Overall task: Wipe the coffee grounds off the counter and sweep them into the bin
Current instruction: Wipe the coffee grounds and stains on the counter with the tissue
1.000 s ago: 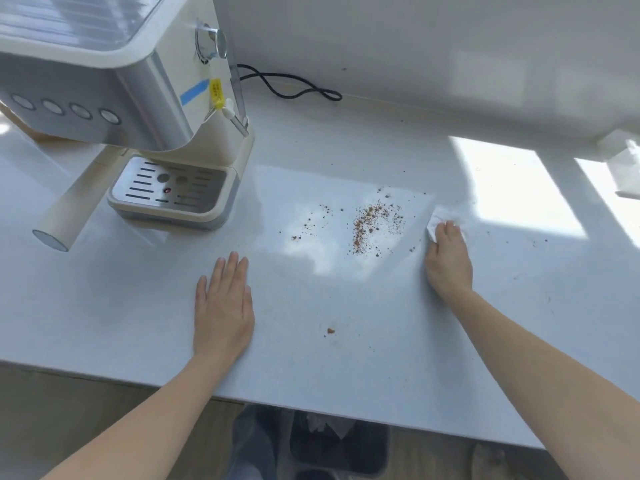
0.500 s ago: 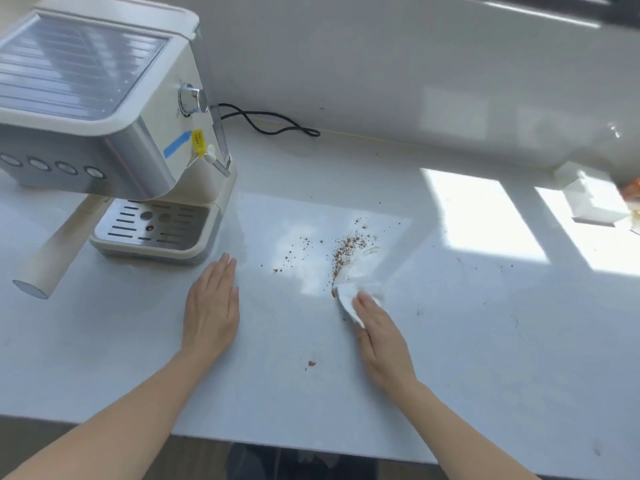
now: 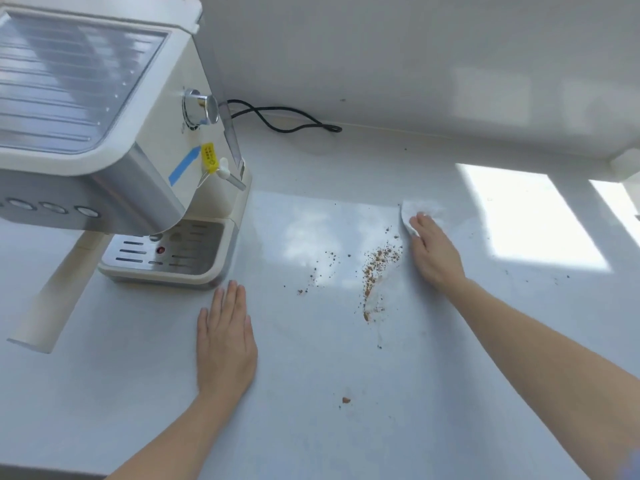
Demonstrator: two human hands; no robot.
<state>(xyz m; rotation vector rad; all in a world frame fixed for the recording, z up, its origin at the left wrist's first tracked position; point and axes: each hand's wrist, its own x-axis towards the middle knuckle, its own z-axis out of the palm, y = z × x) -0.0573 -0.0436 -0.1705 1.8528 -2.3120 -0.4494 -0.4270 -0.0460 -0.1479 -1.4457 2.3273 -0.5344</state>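
Brown coffee grounds lie in a smeared streak on the white counter, with a thinner scatter to their left and one stray crumb nearer me. My right hand presses a white paper tissue flat on the counter just right of the streak. My left hand rests palm down, fingers together, in front of the coffee machine, holding nothing. The bin is out of view.
A cream and steel espresso machine with its drip tray stands at the left. Its black cable lies along the back wall. A white object sits at the far right edge. Sunlit patches fall on the right counter.
My right hand swept the tissue down and left through the grounds, smearing them into a streak, then returned up and right of the pile. My left hand stayed flat on the counter.
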